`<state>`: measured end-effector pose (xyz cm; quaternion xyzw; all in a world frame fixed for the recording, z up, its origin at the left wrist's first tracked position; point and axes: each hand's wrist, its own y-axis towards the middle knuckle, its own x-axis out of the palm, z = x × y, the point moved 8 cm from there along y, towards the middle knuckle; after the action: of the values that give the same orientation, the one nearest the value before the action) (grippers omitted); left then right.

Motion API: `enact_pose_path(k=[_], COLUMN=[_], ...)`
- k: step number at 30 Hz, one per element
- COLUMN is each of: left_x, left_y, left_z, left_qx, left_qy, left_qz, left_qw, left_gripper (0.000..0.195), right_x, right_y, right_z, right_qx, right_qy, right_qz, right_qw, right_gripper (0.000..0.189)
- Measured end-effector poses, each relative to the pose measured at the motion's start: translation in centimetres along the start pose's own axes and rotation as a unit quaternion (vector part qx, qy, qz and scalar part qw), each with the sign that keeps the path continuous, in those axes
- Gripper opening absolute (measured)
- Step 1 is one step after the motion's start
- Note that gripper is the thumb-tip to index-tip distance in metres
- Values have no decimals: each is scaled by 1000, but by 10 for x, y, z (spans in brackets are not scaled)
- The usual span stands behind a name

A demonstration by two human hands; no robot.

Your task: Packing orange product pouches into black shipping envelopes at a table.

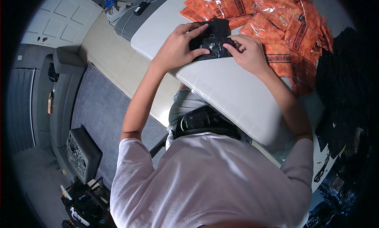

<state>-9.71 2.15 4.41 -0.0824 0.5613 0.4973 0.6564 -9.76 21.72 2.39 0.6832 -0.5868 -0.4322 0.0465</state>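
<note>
On the white table (216,80) near its edge lies a folded black item (217,29), its near part covered by glossy clear plastic. My left hand (180,46) rests on its left side, thumb on the near part and fingers towards the far part. At the right end, my right hand (247,50) pinches the item's edge between thumb and fingers. Just beyond and to the right, a heap of orange printed fabric packets (275,29) in clear plastic bags spreads over the table, several of them bearing dark lettering.
Black fabric (340,94) is piled at the table's right side. A grey padded seat (142,14) with a cable and a black adapter (141,9) stands past the left table edge. Further left are a grey sofa (63,109) and a tufted ottoman (84,154).
</note>
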Motion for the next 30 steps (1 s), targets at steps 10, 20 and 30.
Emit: enact_pose_path(k=[10,20,30], left_x=[5,14,-5], left_y=[3,-14,19], left_z=[5,35,19], left_qx=[17,-56,38], left_qy=[24,16,-24], left_qz=[-36,13,-19], left_qw=[999,998,999], left_gripper=[54,41,31], right_x=[7,21,53], right_y=[0,-10,-24], right_z=[27,-38,-29], right_qx=[111,-38,-15], right_qy=[7,-245,-271], right_qz=[-30,-91,-199], right_qw=[993,965,942], right_gripper=[34,44,66])
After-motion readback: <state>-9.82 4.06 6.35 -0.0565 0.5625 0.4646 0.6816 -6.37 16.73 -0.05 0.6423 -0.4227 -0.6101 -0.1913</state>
